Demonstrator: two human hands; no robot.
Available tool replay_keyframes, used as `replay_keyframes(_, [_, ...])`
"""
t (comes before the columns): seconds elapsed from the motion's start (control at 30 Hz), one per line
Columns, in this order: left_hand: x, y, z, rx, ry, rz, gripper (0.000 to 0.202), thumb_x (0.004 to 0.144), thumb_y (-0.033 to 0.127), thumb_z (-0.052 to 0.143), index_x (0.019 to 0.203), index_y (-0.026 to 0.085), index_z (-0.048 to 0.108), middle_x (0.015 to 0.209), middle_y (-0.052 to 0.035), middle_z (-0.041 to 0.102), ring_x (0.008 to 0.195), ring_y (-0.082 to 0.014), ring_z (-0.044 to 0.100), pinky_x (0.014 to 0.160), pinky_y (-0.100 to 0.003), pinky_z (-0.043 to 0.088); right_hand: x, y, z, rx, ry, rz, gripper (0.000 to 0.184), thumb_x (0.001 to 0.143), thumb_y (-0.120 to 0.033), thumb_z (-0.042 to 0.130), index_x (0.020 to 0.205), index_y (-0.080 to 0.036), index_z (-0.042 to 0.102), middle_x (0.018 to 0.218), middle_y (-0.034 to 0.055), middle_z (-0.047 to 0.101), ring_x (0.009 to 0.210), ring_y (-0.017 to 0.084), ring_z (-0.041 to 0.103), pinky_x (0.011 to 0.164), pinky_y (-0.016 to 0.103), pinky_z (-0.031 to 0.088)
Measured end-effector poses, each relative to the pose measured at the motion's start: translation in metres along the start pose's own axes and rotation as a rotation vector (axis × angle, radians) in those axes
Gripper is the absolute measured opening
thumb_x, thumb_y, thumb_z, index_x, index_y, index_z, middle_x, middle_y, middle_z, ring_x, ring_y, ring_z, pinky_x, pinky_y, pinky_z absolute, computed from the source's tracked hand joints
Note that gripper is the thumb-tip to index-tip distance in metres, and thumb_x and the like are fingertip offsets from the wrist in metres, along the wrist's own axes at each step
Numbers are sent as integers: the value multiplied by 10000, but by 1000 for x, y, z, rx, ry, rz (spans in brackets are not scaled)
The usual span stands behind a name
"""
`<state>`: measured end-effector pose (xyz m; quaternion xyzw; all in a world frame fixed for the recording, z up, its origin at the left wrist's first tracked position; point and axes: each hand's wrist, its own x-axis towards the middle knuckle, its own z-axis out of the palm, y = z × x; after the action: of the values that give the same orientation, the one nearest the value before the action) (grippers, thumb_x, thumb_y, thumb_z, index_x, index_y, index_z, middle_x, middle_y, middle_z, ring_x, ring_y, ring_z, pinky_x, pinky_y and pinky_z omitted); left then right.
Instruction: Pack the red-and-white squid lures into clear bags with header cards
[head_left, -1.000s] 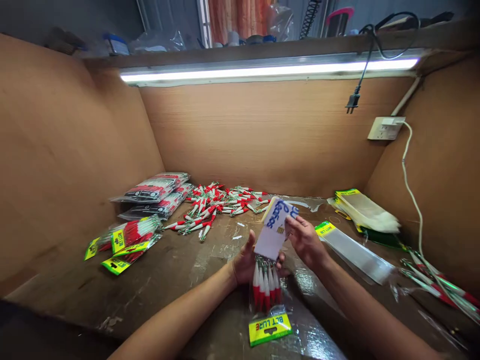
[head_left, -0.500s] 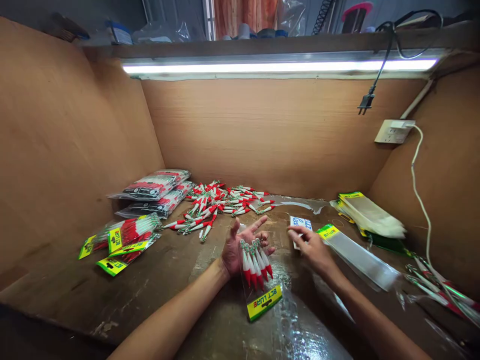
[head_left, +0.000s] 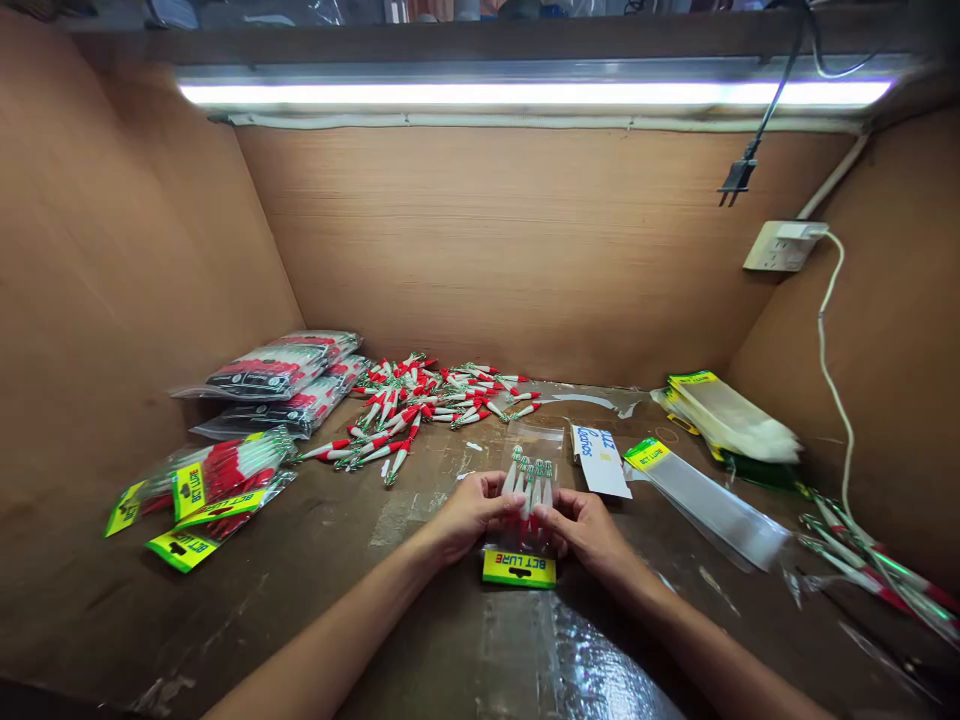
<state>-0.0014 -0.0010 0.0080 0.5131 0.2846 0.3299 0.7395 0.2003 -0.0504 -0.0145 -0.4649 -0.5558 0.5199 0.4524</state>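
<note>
Between my two hands is a clear plastic bag (head_left: 520, 568) with a yellow-green "BCT LURE" header turned toward me. Several white-and-red fishing lures (head_left: 534, 490) lie side by side inside it, their green-and-silver ends pointing away. My left hand (head_left: 474, 515) grips the bag's left side, thumb on top. On the right side, my right hand (head_left: 589, 530) pinches it the same way, the fingers partly hidden beneath. A white card with blue handwriting (head_left: 604, 465) rests just beyond my right hand.
Loose red-and-white lures (head_left: 420, 400) are heaped at the back. Filled bags (head_left: 217, 490) and larger stacked packs (head_left: 277, 375) lie left. Flat header bags (head_left: 709, 510), a bag stack (head_left: 739, 420) and more lures (head_left: 870, 560) lie right. A black plug (head_left: 739, 178) hangs above.
My right hand has left the white card and come to the bag's right side. My left hand, open under the bag before, has turned over and closed on it. The view has tilted down.
</note>
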Motion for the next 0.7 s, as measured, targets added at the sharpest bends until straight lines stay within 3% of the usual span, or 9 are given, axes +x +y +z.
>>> replay_keyframes(0.23, [-1, -8, 4, 112, 165, 43, 413, 698, 402, 857, 961, 138, 679, 886, -64, 717, 690, -148, 653, 621, -234, 489, -2, 3, 2, -10, 9, 70, 481, 810, -612, 661, 971, -160, 640, 640, -2, 656, 463, 133, 571, 432, 226, 436])
replay_keyframes(0.37, [-3, -1, 0, 184, 134, -17, 418, 749, 520, 781, 883, 140, 668, 710, -5, 645, 513, -85, 544, 488, -187, 388, -3, -13, -21, -336, -32, 66, 511, 871, -642, 556, 753, -157, 662, 619, 30, 658, 488, 144, 572, 446, 230, 390])
replay_keyframes(0.47, [-3, 7, -9, 270, 51, -86, 427, 717, 525, 798, 791, 124, 670, 555, 33, 559, 410, -60, 429, 414, -179, 274, -5, -35, -40, -606, 222, -122, 480, 904, -588, 551, 703, -170, 674, 642, 31, 655, 572, 158, 568, 529, 254, 391])
replay_keyframes(0.53, [-3, 12, -14, 325, 1, -121, 428, 694, 514, 815, 764, 115, 678, 520, 37, 543, 398, -59, 400, 403, -187, 230, -6, -44, -44, -638, 337, -224, 400, 916, -530, 566, 763, -181, 690, 708, 31, 679, 643, 173, 586, 588, 265, 414])
replay_keyframes(0.7, [-5, 14, -13, 401, -104, -170, 444, 671, 512, 825, 764, 92, 715, 557, 34, 548, 442, -55, 375, 429, -201, 212, -7, -33, -24, -459, 117, -221, 276, 926, -401, 573, 1005, -196, 739, 956, 55, 750, 851, 220, 671, 755, 300, 494])
